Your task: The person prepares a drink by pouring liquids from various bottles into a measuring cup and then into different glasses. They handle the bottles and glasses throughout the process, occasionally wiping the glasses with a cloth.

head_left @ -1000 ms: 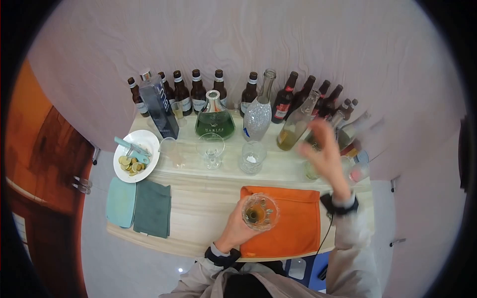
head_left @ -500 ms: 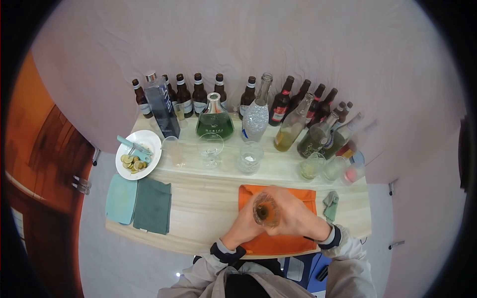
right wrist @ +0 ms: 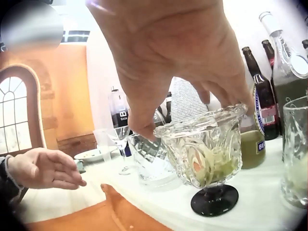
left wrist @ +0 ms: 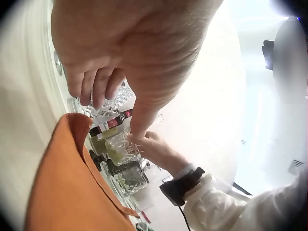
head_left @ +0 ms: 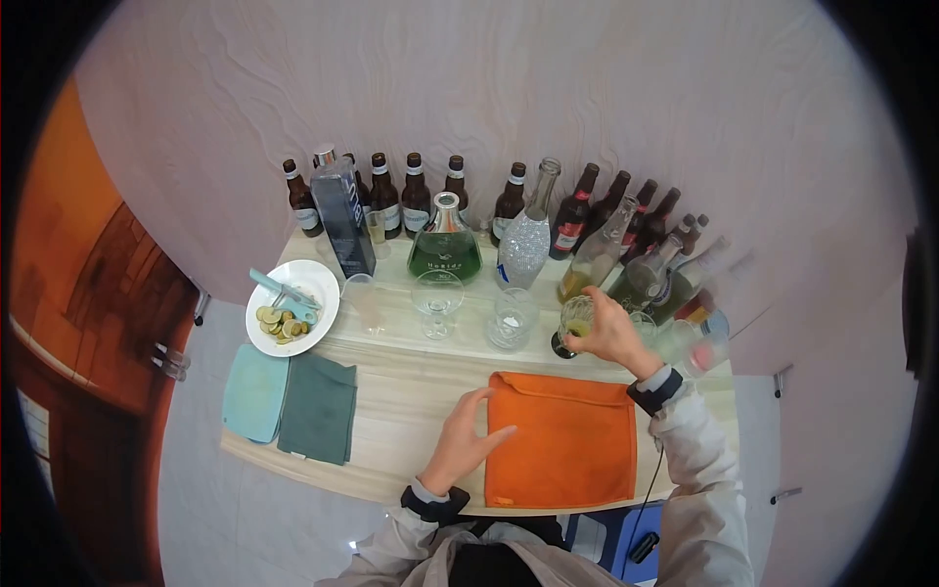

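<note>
My right hand (head_left: 618, 335) spans the rim of a cut-glass goblet (right wrist: 204, 151) with a black foot, thumb on one side and fingers on the other. Bits of pale green show inside the glass, which stands slightly tilted in the right wrist view. In the head view it is in front of a clear bottle of yellowish liquid (head_left: 593, 262). My left hand (head_left: 458, 442) hovers at the left edge of an orange cloth (head_left: 562, 445), fingers loosely spread and holding nothing.
Left of the goblet stand a cut-glass tumbler (head_left: 509, 325) and a stemmed glass (head_left: 437, 293). Several bottles line the wall, including a green flask (head_left: 445, 256). At left are a white plate (head_left: 328, 318) with lime slices, a light-blue board (head_left: 256, 396) and a dark green cloth (head_left: 318, 406).
Both hands came together at the goblet over the orange cloth. Then the left hand let go, and the right hand carried the goblet forward and right to the glasses.
</note>
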### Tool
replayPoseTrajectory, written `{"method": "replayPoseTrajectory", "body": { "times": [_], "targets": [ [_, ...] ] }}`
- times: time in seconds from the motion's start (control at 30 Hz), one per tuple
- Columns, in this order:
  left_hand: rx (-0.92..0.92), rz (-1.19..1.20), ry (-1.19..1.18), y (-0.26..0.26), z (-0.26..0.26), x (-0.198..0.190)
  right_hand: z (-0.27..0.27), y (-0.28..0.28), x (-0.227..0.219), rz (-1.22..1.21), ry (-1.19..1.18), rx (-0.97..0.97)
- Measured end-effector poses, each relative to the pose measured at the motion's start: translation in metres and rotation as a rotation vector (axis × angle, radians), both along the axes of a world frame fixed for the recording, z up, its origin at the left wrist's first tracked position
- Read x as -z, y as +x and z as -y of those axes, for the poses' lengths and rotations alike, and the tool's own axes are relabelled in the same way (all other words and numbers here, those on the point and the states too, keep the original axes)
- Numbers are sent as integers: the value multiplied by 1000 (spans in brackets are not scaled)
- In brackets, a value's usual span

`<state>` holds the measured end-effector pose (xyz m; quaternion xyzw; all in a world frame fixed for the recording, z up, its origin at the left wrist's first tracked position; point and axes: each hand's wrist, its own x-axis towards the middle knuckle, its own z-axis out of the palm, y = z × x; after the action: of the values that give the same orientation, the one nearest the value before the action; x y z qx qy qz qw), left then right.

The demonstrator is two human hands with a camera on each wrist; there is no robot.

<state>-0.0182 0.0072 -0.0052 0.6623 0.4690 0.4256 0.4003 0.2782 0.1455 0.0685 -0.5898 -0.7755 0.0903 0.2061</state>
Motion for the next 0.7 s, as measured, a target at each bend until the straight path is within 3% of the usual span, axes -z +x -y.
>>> {"method": "replayPoseTrajectory", "body": {
  "times": [0.23,0.3,0.33,0.4,0.5,0.63,0.7],
  "targets": [
    [-51,26,33,3,-53,19,6,4,-1,-100,-51,0],
    [-166,27,84,20,-78,13,17,4,-7,17,280,-112],
    [-161,23,88,25,-89,12,30,0,-15,12,284,-106],
    [-165,-9,92,37,-109,12,71,-14,-31,-175,405,-38],
    [-168,22,143,52,-139,38,138,-14,-19,-280,261,22],
    [-148,-29,134,57,-157,17,191,-9,-15,-339,38,22],
    [-102,-37,-1,56,-161,4,200,-1,-13,-351,-2,46]
  ]
}}
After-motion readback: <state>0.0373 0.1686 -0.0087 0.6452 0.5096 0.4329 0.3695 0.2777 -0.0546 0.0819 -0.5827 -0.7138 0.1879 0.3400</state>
